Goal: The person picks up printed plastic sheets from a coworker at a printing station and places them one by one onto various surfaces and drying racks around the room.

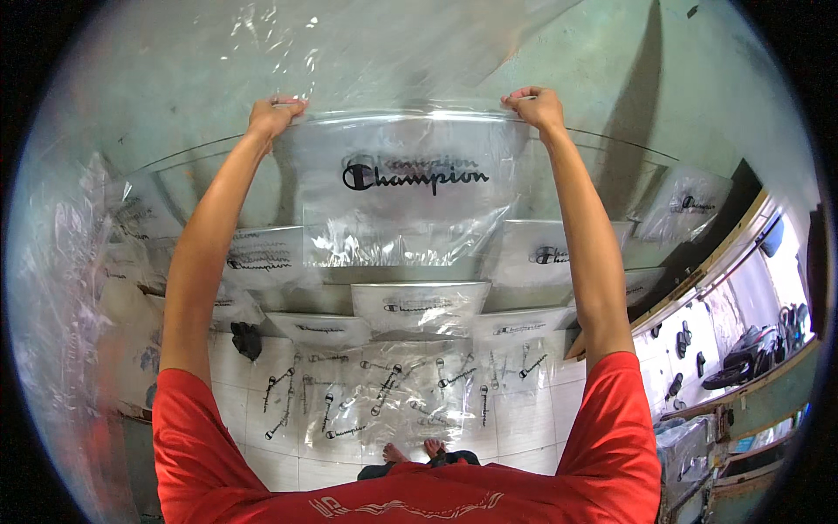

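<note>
A wide clear plastic bag [401, 223] with black printed lettering is spread out in front of me, its top edge nearly level. My left hand [276, 114] is closed on its top left corner, thumb and fingers pinched together. At the opposite top corner, my right hand [536, 106] pinches the plastic the same way. Both arms reach far forward. Through the front layer, a second print shows faintly behind the first. Light glints along the bag's lower part.
A thin line [602, 134] runs across the pale green wall [576, 61]. Similar printed bags [419, 306] stand or hang in rows below, and more lie on the white tiled floor [532, 437] around my feet. Loose clear film [70, 227] covers the left side. A motorbike [755, 354] stands far right.
</note>
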Demonstrator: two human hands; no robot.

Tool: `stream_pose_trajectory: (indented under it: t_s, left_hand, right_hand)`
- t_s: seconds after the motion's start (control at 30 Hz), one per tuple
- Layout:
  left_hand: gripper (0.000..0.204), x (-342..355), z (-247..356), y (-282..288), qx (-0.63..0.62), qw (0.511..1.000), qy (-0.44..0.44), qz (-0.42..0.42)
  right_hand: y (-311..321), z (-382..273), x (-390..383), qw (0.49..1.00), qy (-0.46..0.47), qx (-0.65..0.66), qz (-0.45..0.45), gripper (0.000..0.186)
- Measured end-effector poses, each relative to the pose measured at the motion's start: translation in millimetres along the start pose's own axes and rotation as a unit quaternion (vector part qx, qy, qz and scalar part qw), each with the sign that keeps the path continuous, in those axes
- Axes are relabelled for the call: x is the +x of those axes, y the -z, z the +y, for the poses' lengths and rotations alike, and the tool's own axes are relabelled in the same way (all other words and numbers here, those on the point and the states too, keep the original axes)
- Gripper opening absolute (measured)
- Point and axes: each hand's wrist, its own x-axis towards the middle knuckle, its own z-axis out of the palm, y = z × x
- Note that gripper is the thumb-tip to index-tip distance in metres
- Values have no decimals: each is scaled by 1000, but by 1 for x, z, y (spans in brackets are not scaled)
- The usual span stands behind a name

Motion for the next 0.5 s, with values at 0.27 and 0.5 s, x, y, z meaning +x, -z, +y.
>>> stream_pose_trajectory:
  t_s: [0.27,0.5]
  left_hand:
    - [24,-9,-18,-20,319,938,-86,105]
    - [29,-30,-15,-13,352,907,-158,165]
  right_hand:
    - [-24,-3,-24,940,26,-333,71,31]
    - [-29,-13,-64,919,224,-322,32,37]
